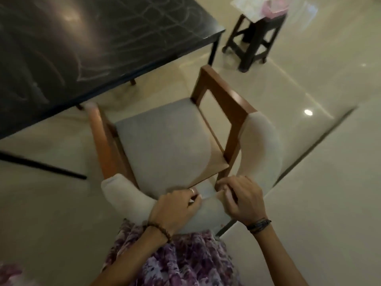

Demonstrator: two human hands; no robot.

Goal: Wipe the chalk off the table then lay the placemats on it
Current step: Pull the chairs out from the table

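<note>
Both hands [210,201], fingers seemingly curled, on chair backrest [208,213].

I can't make out what lies on the stool [257,36]; the table [123,48] runs off frame.

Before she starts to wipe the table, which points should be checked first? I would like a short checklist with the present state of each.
1. Chalk marks visible on the black table: ok, wiping not yet done.
2. Chair clear of the table edge: ok, it stands apart.
3. Left hand free for a cloth: not ok, it grips the chair's backrest.
4. Right hand free: not ok, it grips the backrest too.
5. Wiping cloth within reach: cannot tell.
6. Placemats ready: cannot tell; blurred items lie on the stool.
</note>
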